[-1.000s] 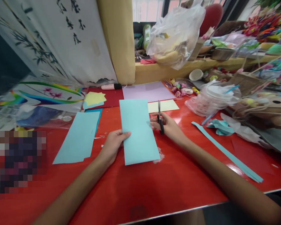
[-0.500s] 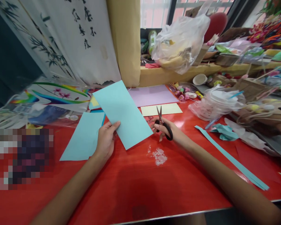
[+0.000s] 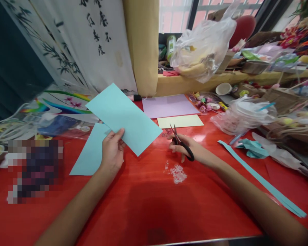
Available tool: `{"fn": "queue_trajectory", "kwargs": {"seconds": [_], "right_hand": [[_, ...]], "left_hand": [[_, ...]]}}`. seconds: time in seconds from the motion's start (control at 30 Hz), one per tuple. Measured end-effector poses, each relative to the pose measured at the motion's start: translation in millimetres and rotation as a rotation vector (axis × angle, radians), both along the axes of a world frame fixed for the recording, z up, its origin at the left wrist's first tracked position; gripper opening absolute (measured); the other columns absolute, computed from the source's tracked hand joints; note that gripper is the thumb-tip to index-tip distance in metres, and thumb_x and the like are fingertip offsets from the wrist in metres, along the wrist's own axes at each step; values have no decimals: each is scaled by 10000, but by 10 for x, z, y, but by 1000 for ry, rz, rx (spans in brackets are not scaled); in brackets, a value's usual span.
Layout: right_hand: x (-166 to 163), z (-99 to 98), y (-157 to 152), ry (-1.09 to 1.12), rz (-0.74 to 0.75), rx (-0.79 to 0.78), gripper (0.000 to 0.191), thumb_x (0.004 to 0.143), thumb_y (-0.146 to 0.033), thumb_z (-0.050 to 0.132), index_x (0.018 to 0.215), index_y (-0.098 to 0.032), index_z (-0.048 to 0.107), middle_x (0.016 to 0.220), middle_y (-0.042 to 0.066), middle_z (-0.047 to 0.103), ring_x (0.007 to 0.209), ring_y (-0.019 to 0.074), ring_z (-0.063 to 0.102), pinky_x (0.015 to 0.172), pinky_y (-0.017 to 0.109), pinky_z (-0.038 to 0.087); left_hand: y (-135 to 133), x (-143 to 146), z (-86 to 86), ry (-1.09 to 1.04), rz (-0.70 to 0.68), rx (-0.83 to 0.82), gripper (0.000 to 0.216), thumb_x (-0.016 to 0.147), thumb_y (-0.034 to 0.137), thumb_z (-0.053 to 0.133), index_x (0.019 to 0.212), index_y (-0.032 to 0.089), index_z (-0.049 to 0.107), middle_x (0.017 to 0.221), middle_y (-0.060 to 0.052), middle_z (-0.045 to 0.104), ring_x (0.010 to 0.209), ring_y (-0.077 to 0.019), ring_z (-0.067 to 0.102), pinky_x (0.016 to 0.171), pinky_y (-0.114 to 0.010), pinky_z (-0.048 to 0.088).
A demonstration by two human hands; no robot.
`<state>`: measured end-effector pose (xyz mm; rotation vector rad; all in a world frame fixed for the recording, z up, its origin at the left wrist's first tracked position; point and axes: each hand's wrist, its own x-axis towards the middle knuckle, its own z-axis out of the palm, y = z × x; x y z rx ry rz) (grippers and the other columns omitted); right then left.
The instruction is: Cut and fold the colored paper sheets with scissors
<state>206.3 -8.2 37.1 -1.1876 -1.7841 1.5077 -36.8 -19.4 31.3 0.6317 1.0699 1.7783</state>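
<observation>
While the left hand pinches a blue sheet under its thumb, the right hand holds scissors. Its fingers are half curled.

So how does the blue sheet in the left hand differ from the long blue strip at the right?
The blue sheet is a broad rectangle, while the blue strip is long and narrow.
The sheet is held up in the left hand; the strip lies on the red table.
Both are a similar light blue.
</observation>
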Motion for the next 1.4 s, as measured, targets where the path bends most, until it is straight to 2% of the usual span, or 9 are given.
{"fn": "queue_trajectory", "kwargs": {"seconds": [0.23,0.37,0.47,0.57,0.8,1.07,1.2,1.3,1.4], "right_hand": [[-43,7,-103,-44,238,-79,407,750,-407,623,1049,-155,509,815,38,571,591,95,509,445,203,428],[-48,37,-141,-50,276,-81,349,761,-405,610,991,-148,550,844,56,595,608,99,512,435,196,394],[-56,69,-167,-46,273,-78,326,757,-388,614,968,-142,581,805,49,605,582,92,493,438,201,378],[-73,99,-190,-50,249,-83,374,750,-379,618,1039,-145,579,793,50,624,570,95,494,444,210,375],[-103,117,-211,-63,184,-120,498,745,-379,619,1151,-104,535,830,83,654,679,151,589,469,225,400],[-114,121,-224,-98,155,-104,458,754,-412,606,1104,-121,551,828,74,651,718,166,601,474,222,395],[-116,102,-207,-89,172,-87,379,752,-413,610,1002,-130,573,803,67,641,710,161,595,494,227,413],[-111,84,-202,-95,172,-65,315,746,-404,617,920,-143,583,765,51,626,627,130,559,464,224,393],[-115,82,-214,-97,143,-90,338,732,-409,629,947,-151,589,752,46,619,558,107,518,432,219,380]], "left_hand": [[-25,17,23,6,-18,19,144,656,208,715,776,160,653,879,-17,666,687,-100,595,485,-165,430],[-76,79,40,93,-4,46,117,673,231,700,752,164,647,800,-6,652,621,-92,560,478,-182,414],[-107,110,58,188,13,72,102,698,253,678,751,172,647,751,3,634,559,-79,513,440,-186,374],[-120,121,65,239,22,90,110,713,275,661,766,179,649,764,-6,633,596,-96,526,438,-194,361],[-113,121,48,254,27,108,134,710,298,669,787,188,662,763,-5,619,640,-104,538,477,-207,391],[-119,126,71,261,19,139,123,711,293,671,761,182,657,733,-4,606,618,-96,519,467,-195,387],[-125,134,79,253,12,123,111,711,290,667,744,184,652,730,0,612,608,-101,517,498,-212,404],[-127,138,82,251,12,125,102,714,285,666,736,186,654,718,3,611,597,-99,510,500,-217,395],[-124,135,83,248,12,128,93,715,278,667,734,188,658,706,3,609,595,-101,511,494,-221,382]]}}
